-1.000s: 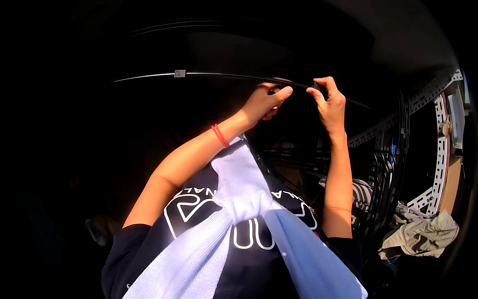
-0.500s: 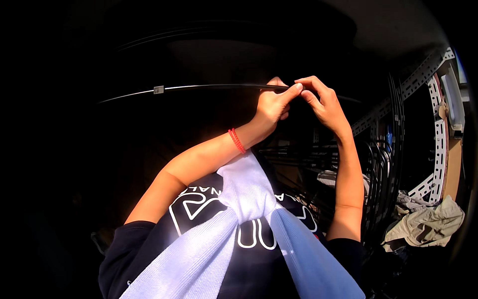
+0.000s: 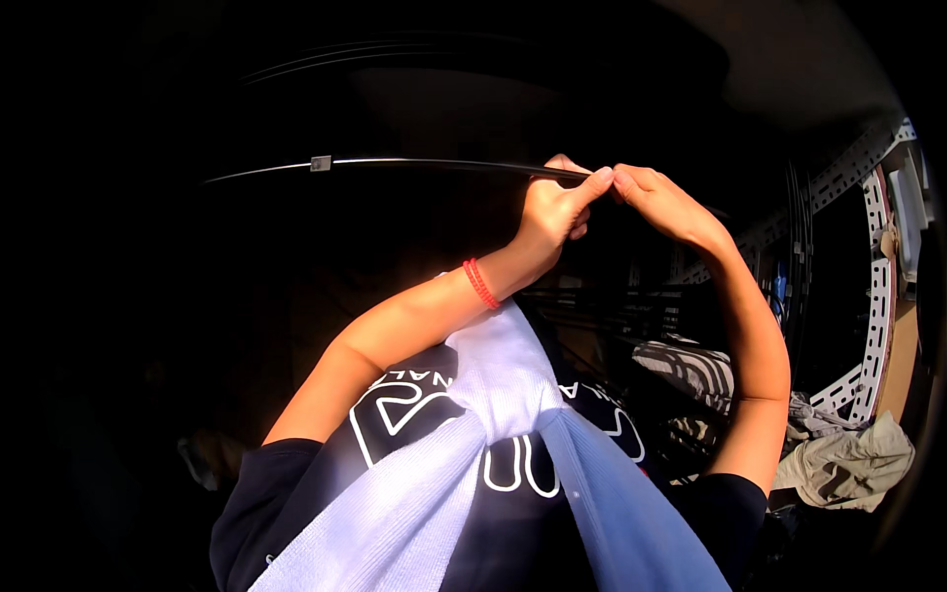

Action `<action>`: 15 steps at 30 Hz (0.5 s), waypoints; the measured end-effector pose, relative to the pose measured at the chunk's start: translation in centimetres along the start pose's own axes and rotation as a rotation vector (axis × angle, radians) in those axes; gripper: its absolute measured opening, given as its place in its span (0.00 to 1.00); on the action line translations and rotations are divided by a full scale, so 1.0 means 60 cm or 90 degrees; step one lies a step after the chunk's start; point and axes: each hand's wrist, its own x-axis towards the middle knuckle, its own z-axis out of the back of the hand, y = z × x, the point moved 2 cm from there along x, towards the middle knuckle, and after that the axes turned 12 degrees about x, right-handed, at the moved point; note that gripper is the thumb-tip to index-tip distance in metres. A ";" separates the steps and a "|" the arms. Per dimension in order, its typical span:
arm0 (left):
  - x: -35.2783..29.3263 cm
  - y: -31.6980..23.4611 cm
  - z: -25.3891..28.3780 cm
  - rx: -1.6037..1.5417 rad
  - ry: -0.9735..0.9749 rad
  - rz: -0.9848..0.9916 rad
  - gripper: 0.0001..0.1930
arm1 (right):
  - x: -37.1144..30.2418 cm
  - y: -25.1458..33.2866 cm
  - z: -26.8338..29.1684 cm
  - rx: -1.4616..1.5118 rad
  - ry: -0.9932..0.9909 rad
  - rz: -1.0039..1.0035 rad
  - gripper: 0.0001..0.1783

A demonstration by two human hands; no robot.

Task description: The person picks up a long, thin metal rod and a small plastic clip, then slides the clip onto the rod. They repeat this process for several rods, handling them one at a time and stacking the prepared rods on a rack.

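Observation:
A long, thin, glossy black strip stretches out to the left, bowing slightly. A small grey-silver tag sits around or on it well to the left of my hands. My left hand is closed around the strip, the thumb lying along it toward the right. Right beside that thumb tip, my right hand is closed with its fingertips pinched together at the strip. What lies between those right fingertips is mostly hidden. A red beaded bracelet circles my left wrist.
Several thin black strips hang upright at the right, before a white perforated metal rack. Crumpled beige cloth and a striped grey cloth bundle lie low on that side. A pale towel hangs knotted at my chest. Deep shadow hides the left.
My right fingers have closed into a pinch against the left thumb tip, and the right elbow has swung outward. The left hand keeps its hold; hands and strip appear slightly farther right.

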 end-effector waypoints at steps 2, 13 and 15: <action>-0.001 0.001 -0.001 -0.015 -0.005 0.008 0.11 | 0.002 0.002 0.001 -0.015 0.009 -0.035 0.21; 0.022 0.003 -0.003 0.019 -0.118 -0.037 0.13 | 0.032 0.025 0.012 -0.107 0.015 -0.085 0.25; 0.029 0.002 -0.007 0.050 -0.136 -0.048 0.12 | 0.024 0.044 0.010 -0.137 -0.018 -0.122 0.26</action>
